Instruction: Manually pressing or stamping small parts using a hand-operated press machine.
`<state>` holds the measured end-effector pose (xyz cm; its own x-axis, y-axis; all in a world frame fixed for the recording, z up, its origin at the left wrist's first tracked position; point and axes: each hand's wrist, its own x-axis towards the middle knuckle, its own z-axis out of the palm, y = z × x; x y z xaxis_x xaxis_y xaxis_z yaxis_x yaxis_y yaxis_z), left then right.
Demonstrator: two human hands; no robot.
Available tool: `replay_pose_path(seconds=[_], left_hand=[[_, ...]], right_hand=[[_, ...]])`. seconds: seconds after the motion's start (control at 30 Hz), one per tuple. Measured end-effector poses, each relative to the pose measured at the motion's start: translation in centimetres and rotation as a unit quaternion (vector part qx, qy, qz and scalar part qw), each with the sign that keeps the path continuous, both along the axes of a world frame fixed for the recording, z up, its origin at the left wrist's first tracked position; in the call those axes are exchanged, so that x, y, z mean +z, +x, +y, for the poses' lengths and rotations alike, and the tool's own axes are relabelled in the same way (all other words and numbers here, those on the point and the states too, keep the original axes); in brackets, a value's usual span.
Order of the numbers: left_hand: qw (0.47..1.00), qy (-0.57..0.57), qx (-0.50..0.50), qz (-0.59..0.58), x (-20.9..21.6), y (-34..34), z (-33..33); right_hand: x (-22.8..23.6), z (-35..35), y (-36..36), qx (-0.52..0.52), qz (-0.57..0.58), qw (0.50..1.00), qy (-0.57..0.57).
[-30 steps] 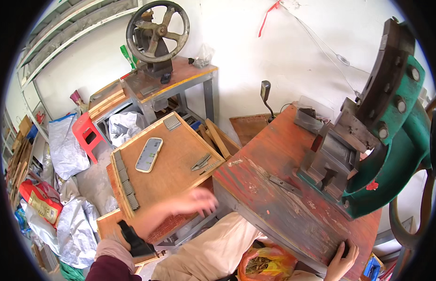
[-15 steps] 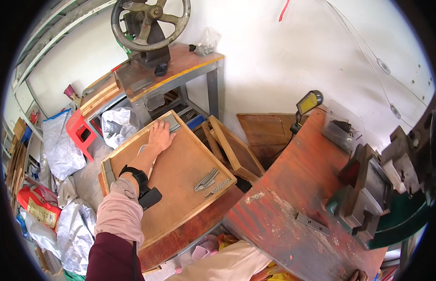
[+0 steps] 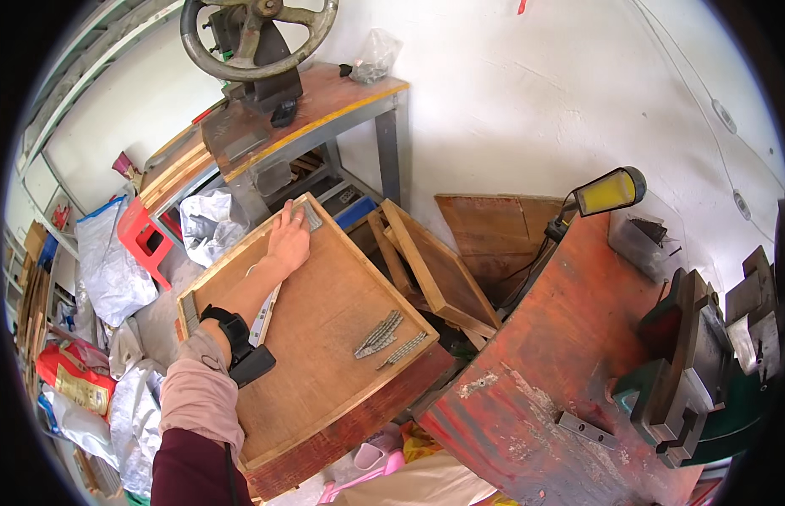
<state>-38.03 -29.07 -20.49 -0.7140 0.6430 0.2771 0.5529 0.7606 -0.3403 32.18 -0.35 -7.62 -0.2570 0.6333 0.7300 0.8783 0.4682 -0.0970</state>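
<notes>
My left hand [image 3: 287, 243] rests at the far corner of a shallow wooden tray [image 3: 325, 291], fingers stretched forward over a stack of small grey metal pieces [image 3: 313, 221]. The fingertips partly cover the stack; whether they grip a piece is hidden. Beneath the forearm lies a narrow white strip with dark marks [image 3: 263, 316], partly covered by the wrist. Two rows of small grey metal parts [image 3: 377, 336] lie near the tray's right corner. More grey pieces [image 3: 190, 314] line its left corner. My right hand is out of view.
To the right stands a worn red bench [image 3: 527, 363] with a drilled metal bar [image 3: 586, 430], a lamp [image 3: 610, 192] and a green machine vise [image 3: 688, 379]. Wooden frames [image 3: 439, 270] lean behind the tray. A handwheel press [image 3: 262, 42] stands on the back table, a red stool [image 3: 144, 236] beside it.
The view has shifted, so the bench, lamp and vise appear farther right. My left hand stays at the tray's far corner, its fingers a little closer together. More of the white strip shows.
</notes>
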Motion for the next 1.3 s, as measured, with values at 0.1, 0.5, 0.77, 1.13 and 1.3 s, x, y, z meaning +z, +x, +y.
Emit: replay_pose_path(seconds=[0.1, 0.5, 0.77, 1.13, 1.3], left_hand=[[0.985, 0.078, 0.063, -0.137, 2.3, 0.2, 1.1], [0.956, 0.092, 0.113, -0.257, 4.4, 0.5, 1.1], [0.935, 0.112, 0.037, -0.333, 4.4, 5.6, 0.2], [0.814, 0.332, -0.004, -0.476, 6.4, 5.2, -0.9], [0.744, 0.364, -0.116, -0.548, 15.8, 14.0, 0.5]], right_hand=[[-0.2, 0.1, 0.1, -0.003, -0.002, 1.000, 0.008], [-1.2, 0.7, 1.3, 0.006, 0.034, 0.999, -0.004], [-1.7, 0.4, 1.3, 0.004, 0.093, 0.994, -0.063], [-0.4, -0.4, 0.0, 0.011, 0.091, 0.990, -0.107], [-0.5, -0.4, -0.8, 0.033, 0.110, 0.989, -0.089]])
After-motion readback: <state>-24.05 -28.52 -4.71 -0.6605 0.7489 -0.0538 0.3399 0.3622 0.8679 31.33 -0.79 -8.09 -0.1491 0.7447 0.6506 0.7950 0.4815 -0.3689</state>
